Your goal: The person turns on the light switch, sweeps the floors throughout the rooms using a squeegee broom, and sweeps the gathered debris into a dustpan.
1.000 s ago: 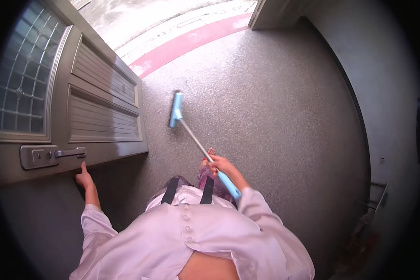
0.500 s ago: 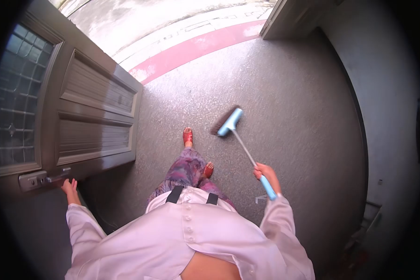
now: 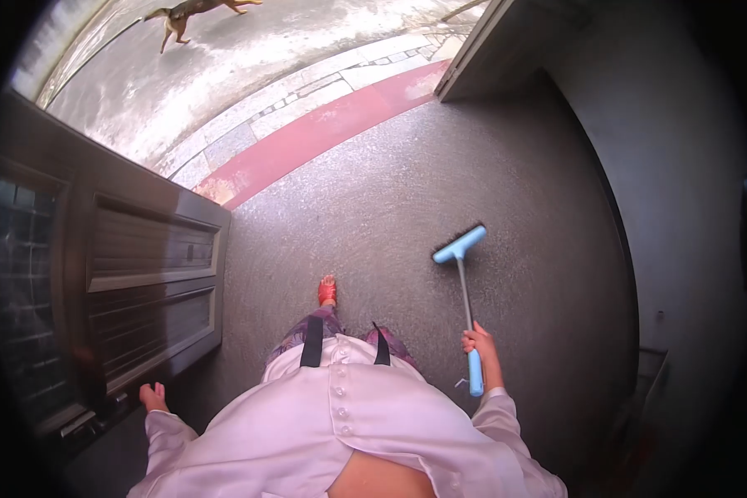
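My right hand [image 3: 480, 342] is wrapped round the blue grip and metal pole of a broom [image 3: 464, 286]. The broom's light blue head with dark bristles lies on the speckled floor, ahead and right of my feet. On the left, my left hand [image 3: 153, 397] is beside the lower edge of the brown panelled door [image 3: 153, 241], close to its metal handle [image 3: 83, 422], with a small gap between them. Its fingers look slightly bent and hold nothing visible.
A red strip [image 3: 324, 145] and stone paving lie across the doorway, with a dog [image 3: 183, 17] outside at the top left. A pale wall [image 3: 639, 166] runs along the right, with a metal rack [image 3: 651, 373] at its foot. One foot wears a red sandal [image 3: 328, 290].
The broom has swung to the right, and its pole is now nearly straight ahead. My left hand has come away from the door handle. A dog has come into view.
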Motion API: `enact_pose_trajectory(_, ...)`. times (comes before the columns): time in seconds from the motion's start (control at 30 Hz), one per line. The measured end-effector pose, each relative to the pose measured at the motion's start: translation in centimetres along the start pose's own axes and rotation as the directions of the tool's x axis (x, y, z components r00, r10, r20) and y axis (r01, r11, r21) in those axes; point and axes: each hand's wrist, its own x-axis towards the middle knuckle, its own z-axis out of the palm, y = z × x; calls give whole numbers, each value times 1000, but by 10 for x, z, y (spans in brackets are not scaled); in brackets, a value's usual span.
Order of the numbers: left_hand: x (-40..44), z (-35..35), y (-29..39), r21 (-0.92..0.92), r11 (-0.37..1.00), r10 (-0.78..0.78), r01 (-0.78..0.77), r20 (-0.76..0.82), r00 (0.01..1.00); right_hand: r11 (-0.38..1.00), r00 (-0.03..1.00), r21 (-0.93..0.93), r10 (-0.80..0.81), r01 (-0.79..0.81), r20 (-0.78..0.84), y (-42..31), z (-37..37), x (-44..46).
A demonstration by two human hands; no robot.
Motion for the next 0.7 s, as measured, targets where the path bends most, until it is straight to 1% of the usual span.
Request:
enact_pose_trajectory(0.03,-5,25,-22,170,985,-45,22,136,990,999,997,-35,-3,5,80,1,35,-3)
enact_pose_trajectory(0.07,-9,49,-44,336,942,-110,17,258,960,997,987,-71,-3,14,160,5,73,-1)
enact_pose_trajectory(0.1,-34,82,-65,484,874,-204,-35,433,878,991,977,-131,7,21,211,7,104,9)
enact_pose_trajectory(0.13,-83,117,-71,604,785,-269,-140,535,800,982,962,-185,30,22,273,13,146,19)
enact_pose_trajectory(0.17,-122,151,-87,669,697,-352,-259,634,689,986,939,-165,56,2,341,9,177,30)
enact_pose_trajectory(0.2,-157,183,-102,713,608,-428,-350,665,612,978,927,-210,74,6,367,2,209,42)
enact_pose_trajectory(0.23,-194,212,-118,699,572,-471,-429,708,526,989,894,-141,97,-39,437,0,226,73)
enact_pose_trajectory(0.27,-231,236,-133,675,538,-517,-505,737,435,970,880,-243,100,18,464,-8,248,98)
enact_pose_trajectory(0.33,-313,274,-145,560,539,-517,-629,810,278,938,850,-342,137,53,508,-24,297,139)
enact_pose_trajectory(0.37,-348,287,-146,492,542,-513,-681,836,195,943,831,-332,168,21,531,-33,319,151)
enact_pose_trajectory(0.43,-400,305,-141,447,573,-487,-687,860,154,905,833,-422,188,60,521,-50,353,173)
enact_pose_trajectory(0.47,-420,315,-142,427,588,-472,-687,871,138,886,836,-457,195,73,512,-66,353,184)
enact_pose_trajectory(0.53,-430,322,-149,454,600,-416,-658,880,229,846,840,-524,211,98,499,-102,345,203)
enact_pose_trajectory(0.57,-428,323,-147,465,603,-388,-648,881,271,872,860,-484,185,79,475,-116,329,215)
enact_pose_trajectory(0.63,-429,317,-159,537,545,-342,-644,843,415,915,884,-402,159,36,441,-154,273,247)
enact_pose_trajectory(0.67,-420,313,-167,525,340,-355,-780,840,411,955,889,-295,140,-6,436,-174,236,250)
enact_pose_trajectory(0.7,-411,309,-175,476,117,-367,-871,836,408,982,895,-188,115,-36,431,-199,193,252)
